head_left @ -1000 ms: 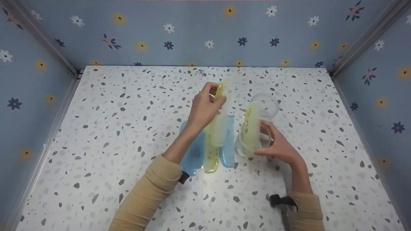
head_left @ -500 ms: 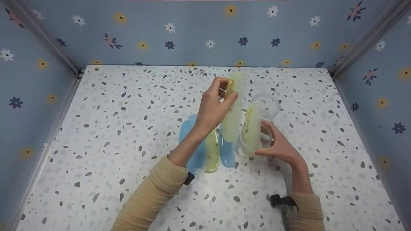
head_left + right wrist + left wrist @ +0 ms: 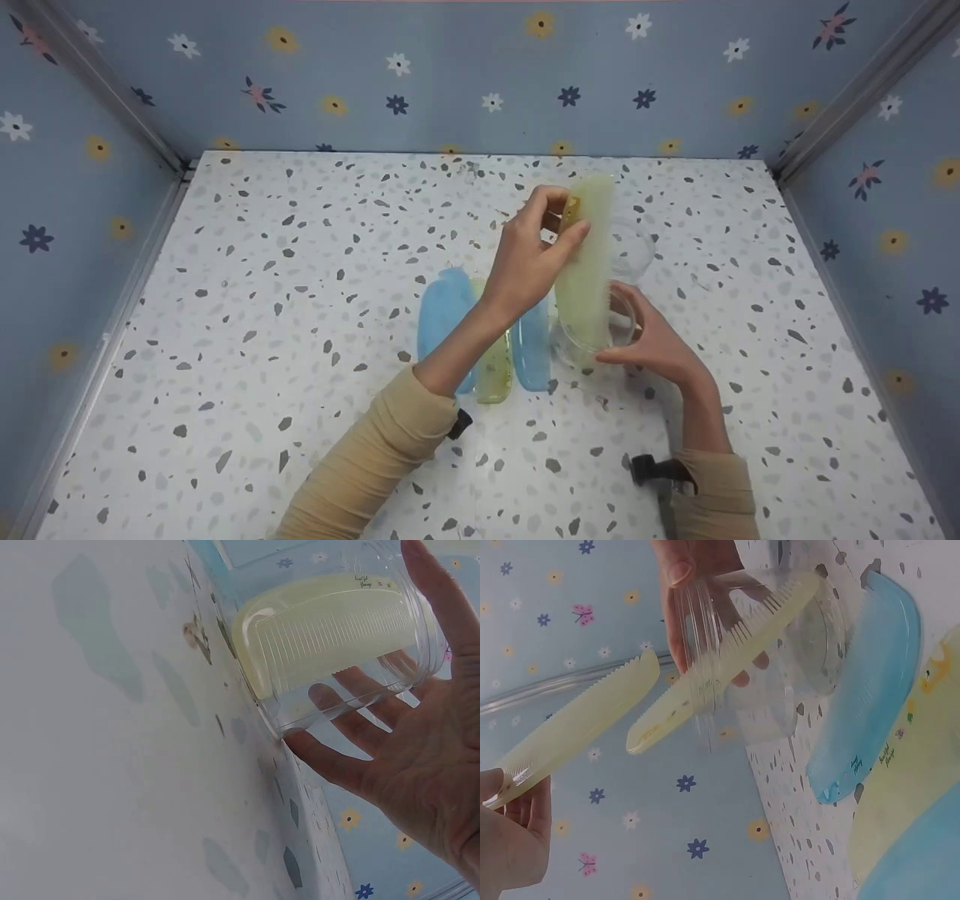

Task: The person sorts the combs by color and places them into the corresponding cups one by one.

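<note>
My left hand (image 3: 529,259) pinches a pale yellow comb (image 3: 589,255) near its upper end, between thumb and fingers. The comb is held upright, overlapping the mouth of a clear jar (image 3: 769,720) in the head view; the left wrist view shows its free end apart from the rim. With fingers spread round its side, my right hand (image 3: 656,337) grips the jar, which stands on the table. Inside leans another yellow comb (image 3: 330,626), its end sticking out past the rim (image 3: 649,731). In the head view that comb is mostly hidden behind the held one.
Left of the jar lie a blue comb (image 3: 532,352), a yellow comb (image 3: 493,371) and a wider blue piece (image 3: 442,311), partly under my left forearm. A clear round lid (image 3: 634,251) lies behind the jar. Flowered panels (image 3: 480,75) wall the speckled table (image 3: 300,300).
My left hand has carried the yellow comb rightward, from above the combs on the table to over the jar. My right hand and the jar have stayed in place.
</note>
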Tool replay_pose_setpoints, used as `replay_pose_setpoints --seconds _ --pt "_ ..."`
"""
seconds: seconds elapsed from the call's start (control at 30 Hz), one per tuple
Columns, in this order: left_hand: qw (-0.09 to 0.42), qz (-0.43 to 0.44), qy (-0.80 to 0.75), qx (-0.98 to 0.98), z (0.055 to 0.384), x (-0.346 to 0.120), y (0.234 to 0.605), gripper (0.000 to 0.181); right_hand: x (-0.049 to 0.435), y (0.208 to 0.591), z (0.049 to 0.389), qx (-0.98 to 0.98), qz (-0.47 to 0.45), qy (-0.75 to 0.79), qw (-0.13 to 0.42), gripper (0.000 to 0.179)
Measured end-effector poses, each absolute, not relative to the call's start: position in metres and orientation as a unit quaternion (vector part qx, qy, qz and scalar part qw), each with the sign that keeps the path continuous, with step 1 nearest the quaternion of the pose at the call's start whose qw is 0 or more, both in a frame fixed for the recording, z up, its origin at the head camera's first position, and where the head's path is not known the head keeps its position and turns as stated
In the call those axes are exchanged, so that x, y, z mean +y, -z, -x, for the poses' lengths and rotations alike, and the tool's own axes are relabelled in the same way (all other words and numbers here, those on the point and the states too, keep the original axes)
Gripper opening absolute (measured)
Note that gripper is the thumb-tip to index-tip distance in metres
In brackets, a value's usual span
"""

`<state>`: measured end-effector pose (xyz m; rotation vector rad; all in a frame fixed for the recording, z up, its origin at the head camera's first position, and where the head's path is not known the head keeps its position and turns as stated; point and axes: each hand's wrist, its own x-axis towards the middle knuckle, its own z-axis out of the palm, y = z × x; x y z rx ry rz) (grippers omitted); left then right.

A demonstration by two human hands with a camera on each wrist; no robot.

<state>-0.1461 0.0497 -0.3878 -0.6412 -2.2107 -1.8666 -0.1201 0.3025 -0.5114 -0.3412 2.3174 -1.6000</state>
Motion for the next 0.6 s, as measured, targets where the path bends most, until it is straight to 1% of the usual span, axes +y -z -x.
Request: replay_pose_setpoints --seconds 0.37,0.6 --pt "0.068 0.223 0.638 -0.734 0.144 0.066 0.400 0.024 0.304 0.512 0.120 0.805 0.120 0.561 0.153 0.102" --pt "0.066 0.228 0.620 -0.748 0.142 0.071 0.412 0.025 0.304 0.513 0.119 0.815 0.123 0.548 0.146 0.098"
